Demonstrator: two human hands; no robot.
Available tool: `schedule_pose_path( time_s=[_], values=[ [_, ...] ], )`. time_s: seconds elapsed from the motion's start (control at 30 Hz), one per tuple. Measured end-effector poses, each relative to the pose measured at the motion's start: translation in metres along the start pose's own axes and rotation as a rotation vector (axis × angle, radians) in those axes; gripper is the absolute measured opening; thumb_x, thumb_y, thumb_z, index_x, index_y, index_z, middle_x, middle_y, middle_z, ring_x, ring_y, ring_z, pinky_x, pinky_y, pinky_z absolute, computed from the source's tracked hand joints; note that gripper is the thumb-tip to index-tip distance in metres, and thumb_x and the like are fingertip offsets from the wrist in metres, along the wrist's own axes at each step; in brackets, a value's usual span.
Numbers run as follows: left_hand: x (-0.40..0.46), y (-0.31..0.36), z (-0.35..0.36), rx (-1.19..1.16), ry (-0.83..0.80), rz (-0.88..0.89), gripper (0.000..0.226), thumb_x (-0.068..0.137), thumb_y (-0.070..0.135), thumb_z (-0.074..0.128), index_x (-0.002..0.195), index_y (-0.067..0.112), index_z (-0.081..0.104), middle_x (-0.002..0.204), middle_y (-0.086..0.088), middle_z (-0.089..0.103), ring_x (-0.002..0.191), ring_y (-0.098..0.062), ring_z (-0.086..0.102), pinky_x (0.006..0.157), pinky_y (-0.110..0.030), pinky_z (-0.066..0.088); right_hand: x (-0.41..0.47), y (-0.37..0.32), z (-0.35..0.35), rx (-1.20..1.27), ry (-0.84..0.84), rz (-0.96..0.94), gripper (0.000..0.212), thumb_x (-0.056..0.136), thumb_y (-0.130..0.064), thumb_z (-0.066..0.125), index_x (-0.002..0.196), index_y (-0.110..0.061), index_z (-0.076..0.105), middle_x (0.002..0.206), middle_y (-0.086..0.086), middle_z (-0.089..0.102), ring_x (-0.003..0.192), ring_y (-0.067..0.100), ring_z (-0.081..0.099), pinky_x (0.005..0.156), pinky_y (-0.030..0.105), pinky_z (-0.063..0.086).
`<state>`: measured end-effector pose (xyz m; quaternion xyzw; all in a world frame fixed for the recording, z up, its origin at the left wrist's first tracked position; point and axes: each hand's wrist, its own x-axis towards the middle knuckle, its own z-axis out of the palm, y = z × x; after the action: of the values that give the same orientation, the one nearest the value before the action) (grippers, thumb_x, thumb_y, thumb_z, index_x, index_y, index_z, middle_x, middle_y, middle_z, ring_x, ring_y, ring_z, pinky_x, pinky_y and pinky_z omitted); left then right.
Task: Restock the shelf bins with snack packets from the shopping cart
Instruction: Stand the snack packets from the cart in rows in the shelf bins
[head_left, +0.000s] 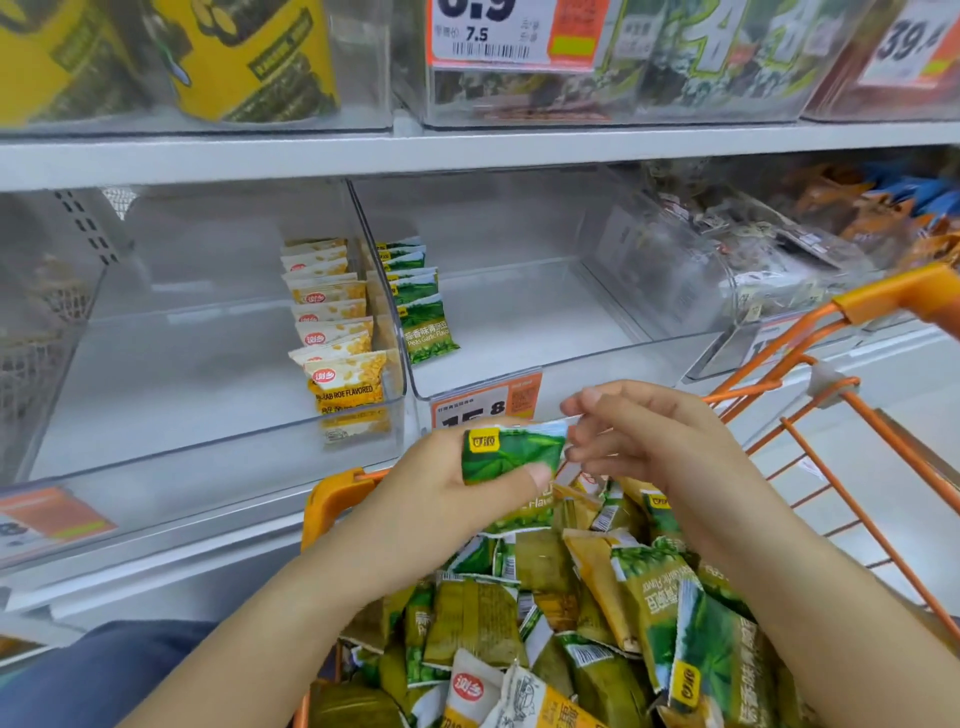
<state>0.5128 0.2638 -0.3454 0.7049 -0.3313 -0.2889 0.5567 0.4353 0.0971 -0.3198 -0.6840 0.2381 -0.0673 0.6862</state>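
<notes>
Cart (852, 304) heaped with packets (597, 613); green row (418, 296) in bin (545, 374).

The yellow packet (347, 387) at the front of the left bin says "CRAB ROE FLAVORED", partly cut off. The green packet (428, 328) in the next bin says "Peas Garlic Flavor". The top price tag (491, 32) shows "7.5". Another tag (906, 44) at the top right shows "39". The tag (485, 402) on the green bin shows "15.8", partly hidden.

White metal shelving (467, 150) with orange price tags (519, 31), evenly lit.
</notes>
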Motion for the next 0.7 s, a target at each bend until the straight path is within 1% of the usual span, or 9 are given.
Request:
schedule_pose_path(
  time_s=[0.07,0.17,0.3,0.4,0.47,0.53,0.57,0.63,0.7],
  values=[
    [0.000,0.003,-0.001,-0.178,0.023,-0.028,0.016,0.085,0.024,0.068,0.100,0.030,0.069,0.100,0.008,0.074,0.094,-0.008,0.068,0.082,-0.019,0.053,-0.003,0.001,0.000,-0.075,-0.033,-0.007,0.026,0.080,-0.035,0.067,0.086,-0.010,0.071,0.074,-0.001,0.070,0.069,0.012,0.067,0.065,0.019,0.056],
    [0.003,0.002,-0.003,-0.315,0.121,0.017,0.027,0.072,0.022,0.081,0.096,0.026,0.068,0.096,0.008,0.074,0.091,-0.008,0.069,0.076,-0.019,0.053,-0.010,0.000,0.006,-0.156,-0.194,-0.028,0.026,0.071,-0.039,0.075,0.086,-0.019,0.072,0.075,-0.006,0.070,0.072,0.005,0.066,0.064,0.017,0.052],
    [0.007,0.002,-0.008,-0.307,0.298,0.088,0.021,0.064,0.027,0.076,0.084,0.027,0.069,0.088,0.002,0.075,0.084,-0.013,0.069,0.076,-0.028,0.055,-0.010,-0.011,0.022,-0.221,-0.237,-0.177,0.009,0.066,-0.029,0.080,0.066,-0.033,0.072,0.068,-0.013,0.067,0.069,0.002,0.063,0.064,0.011,0.047],
    [0.011,0.002,-0.017,-0.303,0.343,0.094,0.018,0.073,0.043,0.071,0.085,0.030,0.072,0.089,-0.002,0.073,0.085,-0.019,0.067,0.083,-0.038,0.051,0.004,-0.029,0.029,-0.412,-0.201,-0.284,0.020,0.071,-0.020,0.079,0.059,-0.028,0.066,0.059,-0.015,0.056,0.058,0.002,0.049,0.057,0.008,0.038],
    [0.015,-0.001,-0.026,-0.229,0.442,0.124,0.021,0.082,0.051,0.066,0.086,0.031,0.070,0.088,0.006,0.069,0.086,-0.012,0.064,0.082,-0.029,0.049,0.024,-0.040,0.031,-0.553,-0.151,-0.322,0.014,0.071,-0.021,0.080,0.067,-0.023,0.068,0.059,-0.011,0.057,0.055,0.004,0.046,0.055,0.014,0.035],
    [0.020,-0.004,-0.037,-0.021,0.602,0.196,0.010,0.091,0.041,0.058,0.094,0.033,0.064,0.088,0.022,0.065,0.088,0.005,0.058,0.077,-0.013,0.043,0.054,-0.048,0.031,-0.641,-0.038,-0.369,0.011,0.071,-0.024,0.080,0.075,-0.021,0.070,0.058,-0.011,0.061,0.053,0.003,0.047,0.057,0.020,0.038],
    [0.023,-0.007,-0.044,0.128,0.674,0.217,0.008,0.094,0.034,0.057,0.100,0.033,0.062,0.092,0.025,0.062,0.094,0.006,0.055,0.078,-0.012,0.042,0.073,-0.050,0.031,-0.645,0.014,-0.376,0.012,0.072,-0.024,0.080,0.077,-0.019,0.071,0.062,-0.008,0.064,0.055,0.004,0.049,0.061,0.025,0.042],
    [0.030,-0.017,-0.058,0.312,0.755,0.196,0.013,0.096,0.030,0.055,0.108,0.029,0.060,0.103,0.022,0.059,0.106,-0.002,0.051,0.087,-0.023,0.043,0.114,-0.049,0.034,-0.711,0.060,-0.348,0.021,0.073,-0.027,0.079,0.085,-0.012,0.072,0.072,0.006,0.068,0.064,0.014,0.057,0.068,0.037,0.050],
    [0.038,-0.025,-0.066,0.348,0.761,0.126,0.025,0.092,0.037,0.051,0.112,0.026,0.060,0.110,0.014,0.058,0.113,-0.012,0.051,0.093,-0.037,0.045,0.151,-0.040,0.041,-0.869,0.026,-0.241,0.031,0.073,-0.029,0.079,0.092,-0.006,0.070,0.080,0.013,0.070,0.074,0.024,0.064,0.076,0.041,0.055]
  ],
)
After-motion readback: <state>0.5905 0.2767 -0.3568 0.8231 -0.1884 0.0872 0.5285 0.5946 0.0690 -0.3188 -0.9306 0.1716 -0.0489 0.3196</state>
